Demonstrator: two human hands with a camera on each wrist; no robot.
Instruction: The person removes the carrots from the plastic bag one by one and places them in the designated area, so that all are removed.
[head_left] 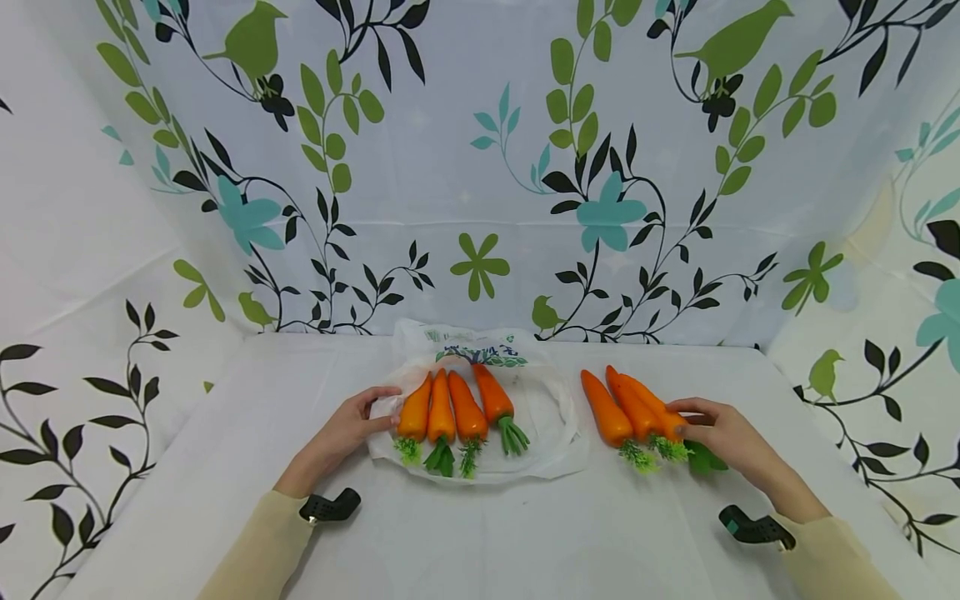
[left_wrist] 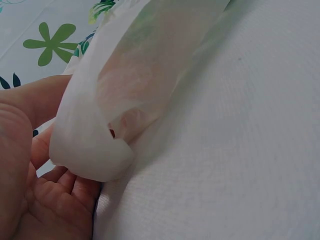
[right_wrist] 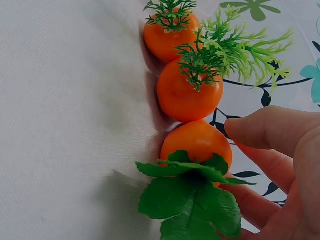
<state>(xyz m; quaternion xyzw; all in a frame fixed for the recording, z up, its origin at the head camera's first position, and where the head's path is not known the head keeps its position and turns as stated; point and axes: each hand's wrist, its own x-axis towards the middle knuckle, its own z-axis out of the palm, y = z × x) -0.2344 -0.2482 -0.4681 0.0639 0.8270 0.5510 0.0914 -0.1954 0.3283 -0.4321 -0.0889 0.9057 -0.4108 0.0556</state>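
Note:
My left hand is at the left edge of a thin white plastic bag lying flat. Its thumb and fingers hold the bag's edge beside the leftmost orange carrot; in the left wrist view a fold of the bag hides part of the fingers. Several carrots with green tops lie side by side on the bag. To the right, my right hand grips the outermost of 3 carrots between thumb and fingers. That carrot has broad green leaves; its two neighbours have feathery tops.
A white-covered table lies under everything. Behind it hangs a patterned cloth with birds and leaves, which also rises on both sides. Black wrist cameras sit on both sleeves. Printing shows on the bag's far end.

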